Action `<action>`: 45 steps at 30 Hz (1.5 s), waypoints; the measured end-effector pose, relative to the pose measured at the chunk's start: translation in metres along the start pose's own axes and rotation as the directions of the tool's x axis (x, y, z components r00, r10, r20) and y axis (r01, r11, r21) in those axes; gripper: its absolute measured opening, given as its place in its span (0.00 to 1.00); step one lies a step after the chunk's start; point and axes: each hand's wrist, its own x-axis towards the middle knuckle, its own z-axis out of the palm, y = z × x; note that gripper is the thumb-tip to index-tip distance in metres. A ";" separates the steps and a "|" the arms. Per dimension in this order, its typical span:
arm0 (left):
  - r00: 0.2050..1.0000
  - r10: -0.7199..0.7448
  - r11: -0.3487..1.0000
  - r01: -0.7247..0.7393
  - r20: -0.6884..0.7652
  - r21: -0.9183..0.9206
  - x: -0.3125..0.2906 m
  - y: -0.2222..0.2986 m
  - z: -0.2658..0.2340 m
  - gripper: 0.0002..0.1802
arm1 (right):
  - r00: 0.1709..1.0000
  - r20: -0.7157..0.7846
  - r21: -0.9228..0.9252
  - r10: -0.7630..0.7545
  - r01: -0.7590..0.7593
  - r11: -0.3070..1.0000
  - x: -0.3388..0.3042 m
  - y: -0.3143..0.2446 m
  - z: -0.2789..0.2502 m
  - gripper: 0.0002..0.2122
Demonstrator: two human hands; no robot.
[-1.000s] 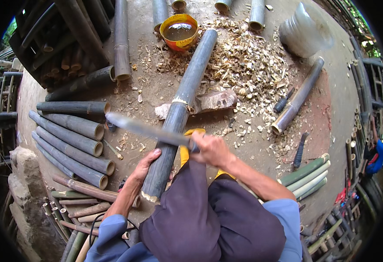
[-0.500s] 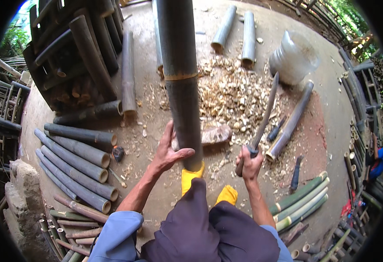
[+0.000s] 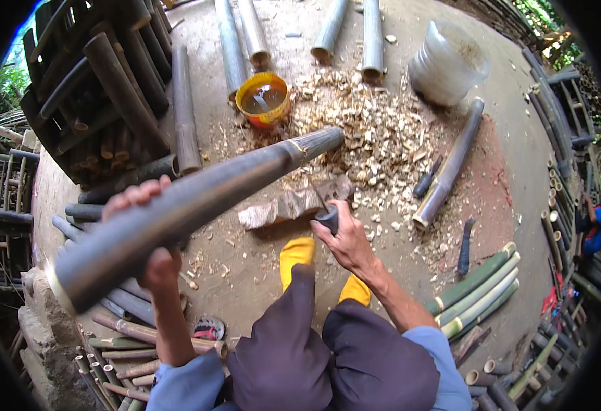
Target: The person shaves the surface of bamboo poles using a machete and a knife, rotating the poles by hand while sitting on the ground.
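My left hand [image 3: 160, 270] grips a thick dark bamboo pole [image 3: 197, 198] from below, its fingers curled over the far side. The pole tilts across the left half of the view, its pale cut end low and near, its narrower end above the chips. My right hand [image 3: 348, 241] is closed round the dark handle of a machete [image 3: 327, 218]. Its blade shows only as a thin strip pointing away, beside a notched wooden block [image 3: 280, 208] on the ground. The block lies just beyond my yellow-covered feet [image 3: 295, 257].
Wood chips [image 3: 376, 130] spread beyond the block. A yellow bucket [image 3: 273, 118] of liquid and a cloudy plastic container [image 3: 444, 68] stand behind. Right lie a bamboo length [image 3: 451, 164], two dark-handled tools [image 3: 465, 250] and green bamboo [image 3: 478, 277]. Cut bamboo [image 3: 132, 298] and a stone block [image 3: 43, 322] are left.
The bamboo pole has gone from upright in front of me to tilted on the left, with my left hand. My right hand and machete have moved left to the block. The bucket is now visible.
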 end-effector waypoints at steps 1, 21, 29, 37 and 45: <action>0.995 0.045 0.997 -0.050 0.094 0.059 -0.025 -0.004 -0.004 0.44 | 0.999 0.050 -0.029 -0.010 0.012 1.000 -0.002 0.002 0.000 0.19; 0.949 -0.115 0.876 0.237 -0.294 0.421 -0.140 0.013 -0.003 0.48 | 0.954 0.129 -0.198 -0.271 0.292 0.936 0.019 0.013 0.037 0.13; 0.956 -0.126 0.880 0.231 -0.264 0.415 -0.143 0.014 -0.002 0.46 | 0.952 0.157 -0.211 -0.262 0.291 0.933 0.022 0.016 0.032 0.15; 0.965 -0.128 0.890 0.214 -0.229 0.402 -0.149 0.010 -0.004 0.42 | 0.946 0.161 -0.284 -0.283 0.319 0.904 0.025 0.020 0.027 0.16; 0.972 -0.120 0.886 0.197 -0.203 0.420 -0.151 0.009 -0.008 0.42 | 0.962 0.182 -0.288 -0.202 0.249 0.925 0.028 0.027 0.023 0.14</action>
